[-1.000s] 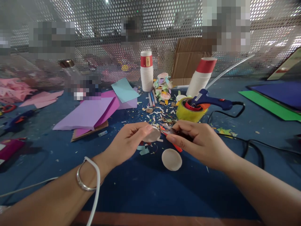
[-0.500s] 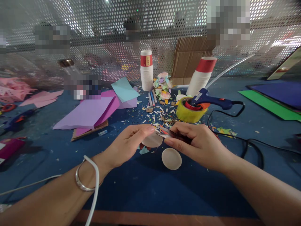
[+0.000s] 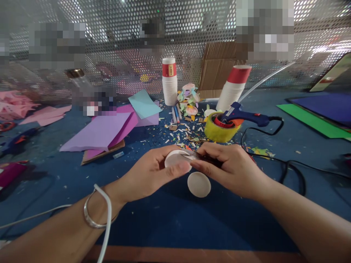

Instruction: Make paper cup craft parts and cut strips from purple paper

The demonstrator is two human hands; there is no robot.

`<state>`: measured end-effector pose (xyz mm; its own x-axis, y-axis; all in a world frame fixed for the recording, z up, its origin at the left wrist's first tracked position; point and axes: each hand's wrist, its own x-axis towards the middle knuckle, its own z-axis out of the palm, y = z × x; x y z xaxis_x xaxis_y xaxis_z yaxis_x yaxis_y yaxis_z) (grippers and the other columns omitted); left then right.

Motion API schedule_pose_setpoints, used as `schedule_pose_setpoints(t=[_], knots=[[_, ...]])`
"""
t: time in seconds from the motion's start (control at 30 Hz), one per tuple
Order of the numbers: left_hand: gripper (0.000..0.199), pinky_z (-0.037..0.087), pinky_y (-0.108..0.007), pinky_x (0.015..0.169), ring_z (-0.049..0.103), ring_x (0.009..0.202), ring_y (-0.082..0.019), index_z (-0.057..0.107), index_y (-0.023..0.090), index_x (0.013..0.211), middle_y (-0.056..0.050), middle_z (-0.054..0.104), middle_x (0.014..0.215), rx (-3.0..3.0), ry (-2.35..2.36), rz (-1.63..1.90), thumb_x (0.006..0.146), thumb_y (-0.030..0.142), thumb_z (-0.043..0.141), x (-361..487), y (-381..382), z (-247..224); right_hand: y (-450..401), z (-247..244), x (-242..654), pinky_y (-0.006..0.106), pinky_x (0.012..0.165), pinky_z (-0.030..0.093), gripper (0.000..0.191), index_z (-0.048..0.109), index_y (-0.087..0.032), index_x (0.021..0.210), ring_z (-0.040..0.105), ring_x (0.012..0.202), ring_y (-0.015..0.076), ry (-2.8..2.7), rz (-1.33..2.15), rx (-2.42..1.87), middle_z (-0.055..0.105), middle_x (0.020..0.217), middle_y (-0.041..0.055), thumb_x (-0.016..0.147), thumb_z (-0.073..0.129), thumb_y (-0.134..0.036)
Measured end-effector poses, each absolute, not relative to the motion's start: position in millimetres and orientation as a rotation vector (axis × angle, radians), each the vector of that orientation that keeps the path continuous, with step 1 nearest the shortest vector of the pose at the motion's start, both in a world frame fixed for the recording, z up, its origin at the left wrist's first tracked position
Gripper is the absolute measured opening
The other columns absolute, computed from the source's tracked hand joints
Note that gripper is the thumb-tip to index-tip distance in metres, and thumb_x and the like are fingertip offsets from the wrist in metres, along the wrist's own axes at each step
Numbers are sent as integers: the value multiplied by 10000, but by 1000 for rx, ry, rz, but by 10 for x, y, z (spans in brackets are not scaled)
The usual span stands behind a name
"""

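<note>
My left hand is closed round a pale, shallow paper cup base, its thumb along the near rim. Its round face is tilted up toward me. From the other side my right hand grips what look like scissors; their metal blades reach over the rim of the cup base, while the handles are mostly hidden in the fingers. Below the two hands lies a pale paper disc on the blue table. A silver bracelet and a white cord are at my left wrist.
A yellow tape roll bears a blue glue gun with a black cable. Behind stand stacked paper cups and a leaning stack. Coloured paper lies left, scraps ahead, green sheets right.
The cup base has turned so that its round face shows more toward me. My left thumb has moved down onto its near rim. The blades now lie over its far right edge.
</note>
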<state>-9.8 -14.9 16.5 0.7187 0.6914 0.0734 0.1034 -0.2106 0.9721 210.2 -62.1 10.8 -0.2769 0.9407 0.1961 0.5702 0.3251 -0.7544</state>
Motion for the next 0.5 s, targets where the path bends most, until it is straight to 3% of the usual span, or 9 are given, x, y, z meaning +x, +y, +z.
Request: schedule_pose_setpoints(t=[0.1,0.27,0.5], knots=[[172,391,-224,587,490,667,-105,672,194,950,19,593,776,1712,666,570,921,361,700,-79,-173,207,-629,97,2103,246,489,311,384,575,-188,753,381,546,93,-1952,736,-1310,486,606,-38,962,565,-510],[263,395,-227,622,517,692,-107,652,153,857,5,604,764,1712,743,548,934,403,681,-73,-196,204,-636,113,2108,236,488,320,362,604,-177,769,404,534,86,-1977,703,-1282,513,605,-34,974,566,-474],[256,404,-229,627,513,691,-108,689,145,880,2,602,767,1689,737,506,910,399,716,-111,-182,166,-646,135,2120,230,478,321,364,604,-179,765,413,535,85,-1997,724,-1231,506,606,-34,975,575,-476]])
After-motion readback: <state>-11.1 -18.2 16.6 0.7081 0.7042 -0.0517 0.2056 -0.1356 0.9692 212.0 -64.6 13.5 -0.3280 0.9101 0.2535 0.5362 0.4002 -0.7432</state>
